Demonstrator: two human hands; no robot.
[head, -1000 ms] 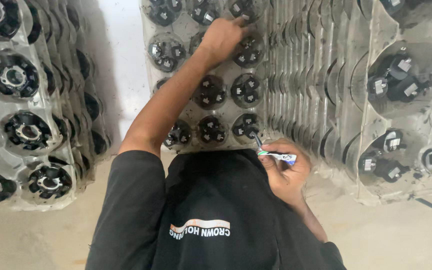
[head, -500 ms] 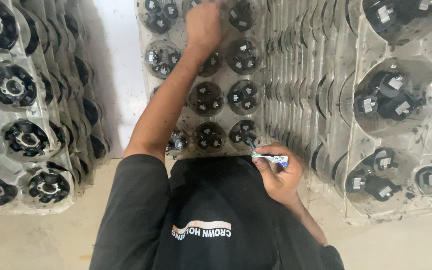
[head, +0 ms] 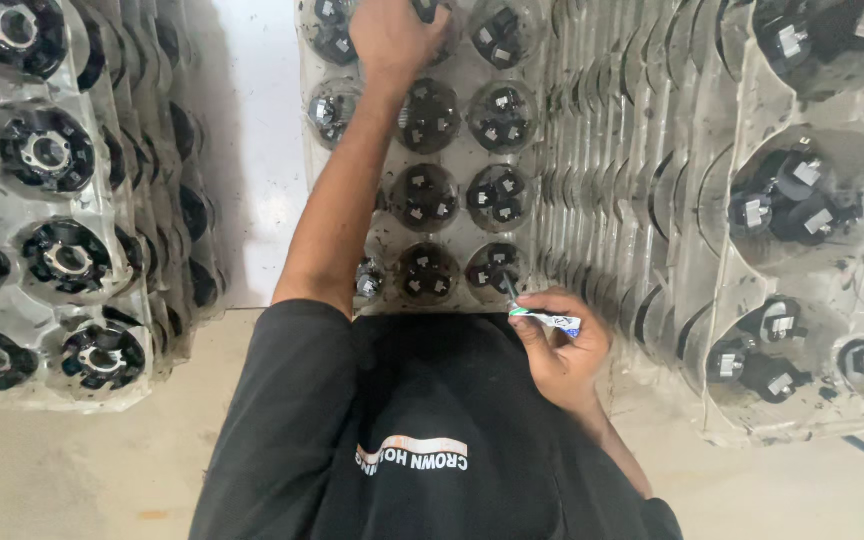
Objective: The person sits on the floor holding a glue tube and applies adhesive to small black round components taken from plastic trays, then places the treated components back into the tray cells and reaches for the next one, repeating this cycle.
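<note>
Small white-and-blue marker pen [head: 544,319] sits pinched in the right hand [head: 564,348], grip closed around it, tip aimed at the nearest round black metal part [head: 493,268], probably for marking. Left hand [head: 392,38] reaches far up the clear moulded plastic tray [head: 457,150], fingers curled on a top-row part [head: 429,10]. More stacked trays [head: 47,200] flank both sides.

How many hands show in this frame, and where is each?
2. The left hand reaches to the far row of the middle tray; the right hand holds a marker pen at that tray's near edge. No others show.
</note>
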